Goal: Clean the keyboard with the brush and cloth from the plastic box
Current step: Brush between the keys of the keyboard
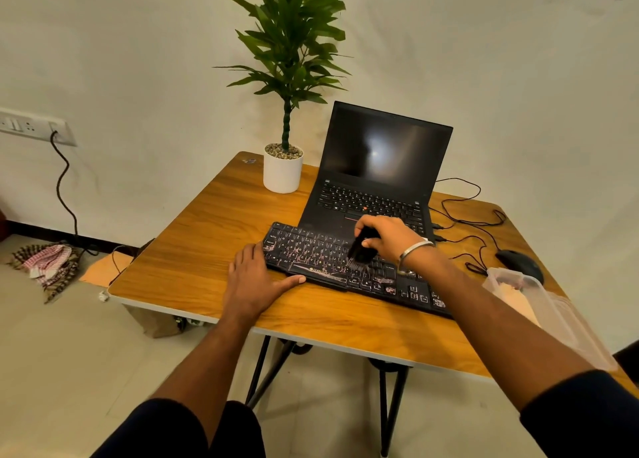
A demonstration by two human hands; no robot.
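keyboard (345, 271), right hand (383, 236) gripping brush (359, 250)

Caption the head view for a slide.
Right hand brushes the keyboard with a black brush while the left hand steadies it.

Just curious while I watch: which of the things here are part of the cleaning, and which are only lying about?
In use: keyboard, brush in the right hand, left hand steadying, plastic box.

Lying about: laptop, plant, mouse.
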